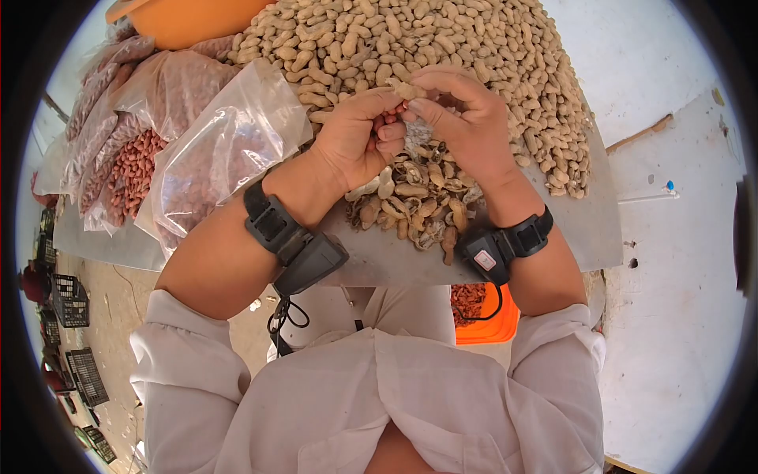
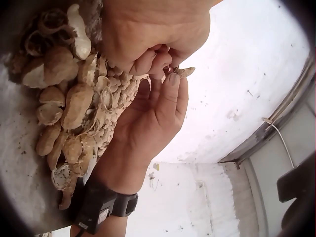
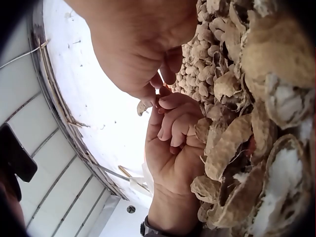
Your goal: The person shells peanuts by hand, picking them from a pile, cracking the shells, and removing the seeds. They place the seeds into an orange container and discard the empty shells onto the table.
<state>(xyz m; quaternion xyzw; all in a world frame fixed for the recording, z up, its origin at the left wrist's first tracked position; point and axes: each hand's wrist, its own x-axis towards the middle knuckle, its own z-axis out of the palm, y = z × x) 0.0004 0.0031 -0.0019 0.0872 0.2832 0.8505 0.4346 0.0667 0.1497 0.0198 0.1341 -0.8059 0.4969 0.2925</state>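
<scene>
My left hand point(image 1: 347, 142) curls its fingers around several red peanut kernels point(image 1: 384, 121) above the table. Close against it, my right hand point(image 1: 474, 130) pinches a tan peanut shell point(image 1: 405, 88) between thumb and fingers. The two hands meet at the fingertips, and the shell's end point(image 2: 186, 72) pokes out past them in the left wrist view. Under the hands lies a heap of broken peanut shells point(image 1: 410, 201), some split to show pale insides. Behind them rises a large pile of unshelled peanuts point(image 1: 426, 39), partly covered by the right hand.
On the left stand clear plastic bags point(image 1: 229, 150) and loose red kernels point(image 1: 136, 170). An orange basin point(image 1: 189, 24) sits at the back left. Below the table's front edge point(image 1: 371, 272) is an orange tub point(image 1: 505, 320) with reddish contents. Black crates point(image 1: 87, 375) lie on the floor.
</scene>
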